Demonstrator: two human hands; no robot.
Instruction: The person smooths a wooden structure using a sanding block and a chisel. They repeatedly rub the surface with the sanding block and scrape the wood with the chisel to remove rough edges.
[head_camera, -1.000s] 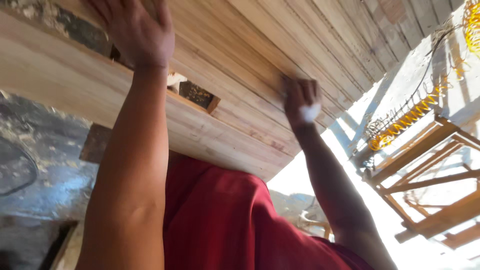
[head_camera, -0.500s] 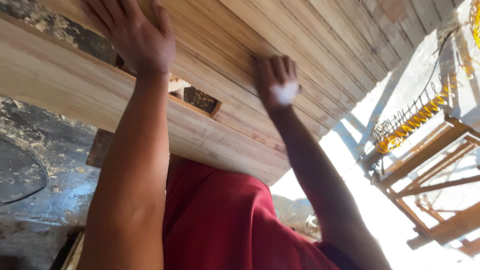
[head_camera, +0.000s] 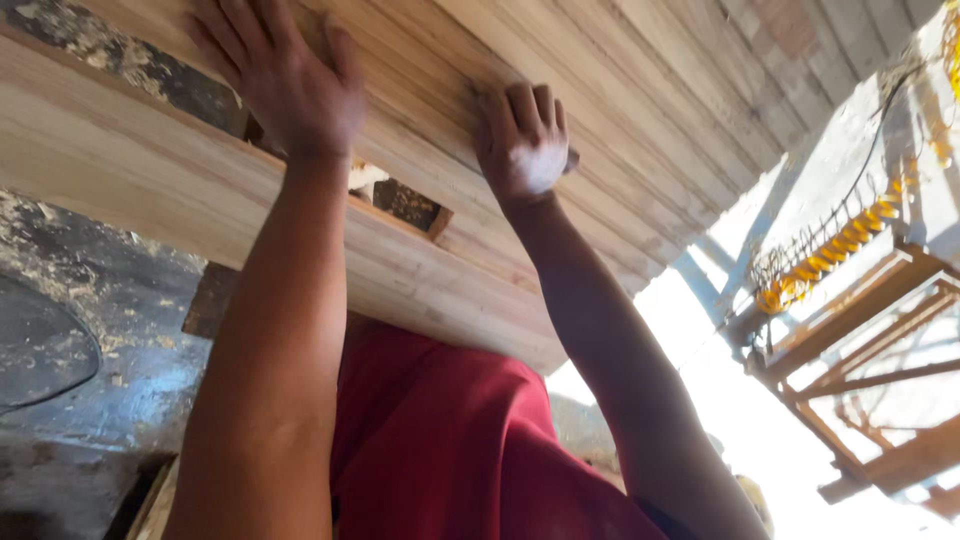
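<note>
A wide panel of glued pale wooden strips (head_camera: 620, 110) fills the upper part of the head view, with a thicker plank edge (head_camera: 140, 180) toward me. My left hand (head_camera: 285, 85) lies flat on the panel, fingers spread, holding nothing. My right hand (head_camera: 525, 145) presses on the panel further right, fingers curled over a small dark object that is mostly hidden; I cannot tell what it is. A rectangular notch (head_camera: 400, 200) shows in the wood between my two arms.
My red shirt (head_camera: 450, 450) fills the bottom centre. A dark, sawdust-strewn machine surface (head_camera: 110, 330) lies at the left. A wooden frame (head_camera: 870, 350) and a yellow coiled hose (head_camera: 840, 250) stand at the right in bright sunlight.
My right hand has slid leftward along the panel, closer to my left hand. My left hand has stayed on the wood in about the same place.
</note>
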